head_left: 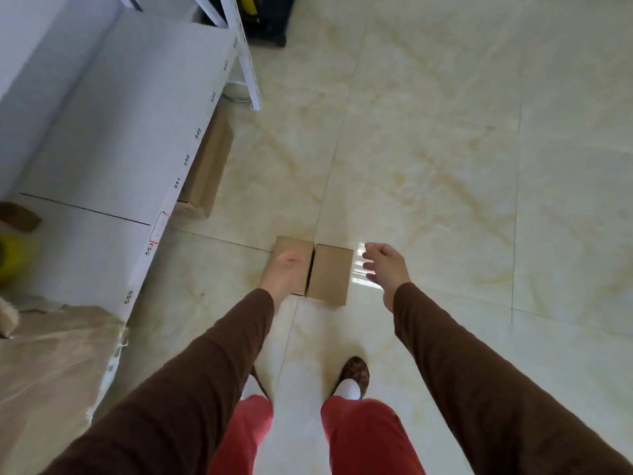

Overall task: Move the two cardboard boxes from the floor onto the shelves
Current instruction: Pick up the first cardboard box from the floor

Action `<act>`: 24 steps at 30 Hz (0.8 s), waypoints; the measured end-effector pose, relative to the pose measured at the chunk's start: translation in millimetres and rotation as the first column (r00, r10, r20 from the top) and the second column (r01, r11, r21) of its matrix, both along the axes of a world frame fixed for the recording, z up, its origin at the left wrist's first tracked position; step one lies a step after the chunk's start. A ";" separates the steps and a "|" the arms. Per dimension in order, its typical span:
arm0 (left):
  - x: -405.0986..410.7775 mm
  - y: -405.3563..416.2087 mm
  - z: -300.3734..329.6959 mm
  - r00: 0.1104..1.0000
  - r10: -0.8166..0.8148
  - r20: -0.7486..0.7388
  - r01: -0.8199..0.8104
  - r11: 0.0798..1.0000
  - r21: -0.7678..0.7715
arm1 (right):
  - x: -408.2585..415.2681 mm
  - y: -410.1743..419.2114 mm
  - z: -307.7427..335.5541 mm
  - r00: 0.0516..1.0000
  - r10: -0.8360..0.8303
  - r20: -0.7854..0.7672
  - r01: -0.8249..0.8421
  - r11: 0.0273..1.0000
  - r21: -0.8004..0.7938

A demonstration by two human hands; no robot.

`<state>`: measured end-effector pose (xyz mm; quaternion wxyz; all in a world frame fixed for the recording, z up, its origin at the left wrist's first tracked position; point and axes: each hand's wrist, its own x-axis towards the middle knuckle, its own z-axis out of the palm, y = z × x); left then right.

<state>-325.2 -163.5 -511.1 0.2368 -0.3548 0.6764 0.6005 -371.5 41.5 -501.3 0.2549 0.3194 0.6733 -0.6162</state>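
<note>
Two small brown cardboard boxes lie side by side on the pale tiled floor in front of my feet. The left box (297,250) is partly covered by my left hand (282,274), which hovers over it with the fingers loosely curled; whether it touches the box is unclear. The right box (330,274) is fully visible. My right hand (385,265) is open with fingers spread, just right of that box and apart from it. White shelves (113,138) with numbered labels along the front edge stand on the left.
A larger cardboard box (209,166) sits on the floor under the shelf edge. Crumpled brown paper or bagging (58,354) lies on the lower left shelf, with a yellow object (13,257) behind it. A dark object (270,15) stands at the top. The floor stretches away on the right.
</note>
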 end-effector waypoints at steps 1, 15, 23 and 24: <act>-1.0 -0.1 -21.9 0.999 -0.031 0.026 0.031 1.000 -0.001 | 0.6 -2.8 -22.4 1.000 -0.001 0.018 0.000 1.000 0.009; -21.4 24.5 -286.1 0.966 -0.187 0.176 0.199 0.979 -0.052 | -9.4 5.8 -298.2 0.942 0.205 0.267 -0.235 0.968 0.085; -36.5 34.8 -355.1 0.959 -0.216 0.183 0.240 0.963 -0.121 | -24.9 8.6 -360.6 0.853 0.340 0.395 -0.346 0.936 -0.059; -38.1 35.8 -358.9 0.958 -0.210 0.194 0.239 0.962 -0.136 | -25.6 8.8 -361.9 0.855 0.333 0.398 -0.337 0.939 -0.062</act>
